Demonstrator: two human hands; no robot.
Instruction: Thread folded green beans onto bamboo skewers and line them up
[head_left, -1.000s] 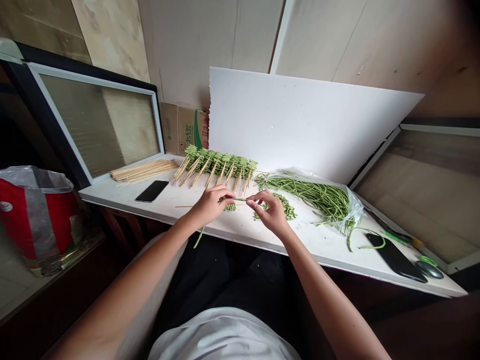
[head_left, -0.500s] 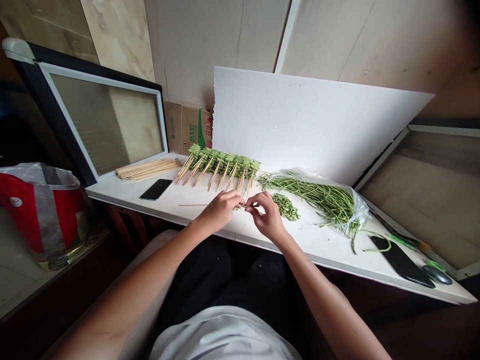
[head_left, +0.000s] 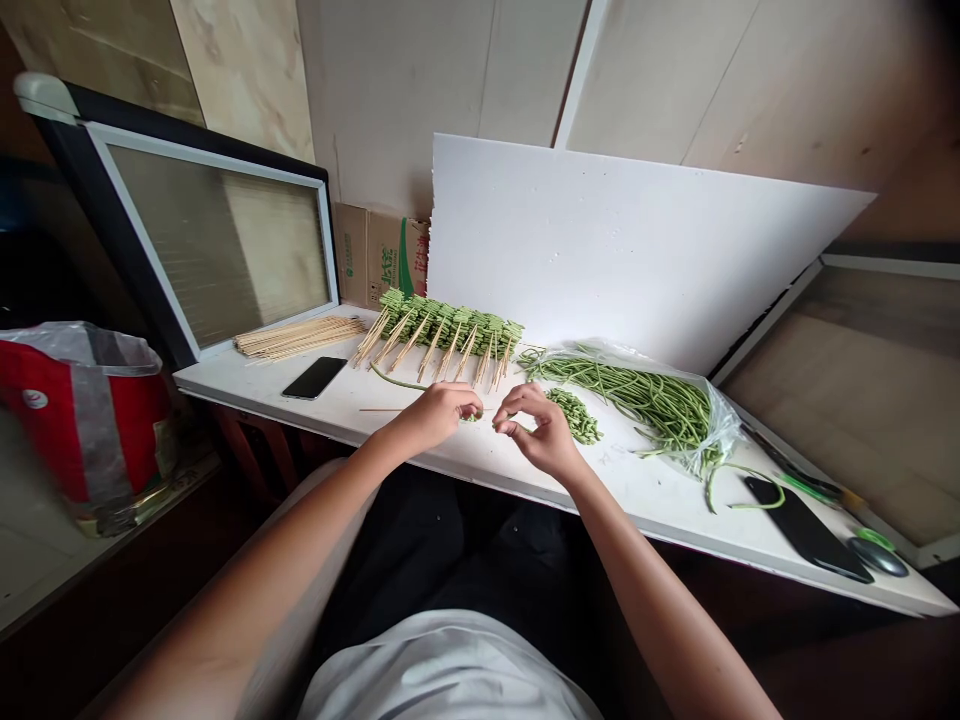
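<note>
My left hand [head_left: 441, 418] is closed, fingers curled, over the front of the white table. A long green bean [head_left: 397, 380] runs out behind it to the left and appears held in its fingers. A thin wooden skewer [head_left: 381, 410] lies partly hidden beneath this hand. My right hand [head_left: 538, 425] is a short gap away, its thumb and index finger pinched together; whatever they hold is too small to make out. Beside it sits a heap of short cut bean pieces [head_left: 576, 415]. Some green bits show under my left fingertips.
Behind my hands stand stacked bean skewers [head_left: 450, 330], sticks pointing forward. Loose skewers [head_left: 300, 338] and a phone [head_left: 315, 378] lie left. A plastic bag of long beans [head_left: 645, 395] is right, with another dark phone [head_left: 806, 530] and a mouse [head_left: 876, 556] beyond. A white board [head_left: 637, 240] leans behind.
My hands were together on a piece of bean and have now moved apart. The long bean's tail has come into view to the left of my left hand.
</note>
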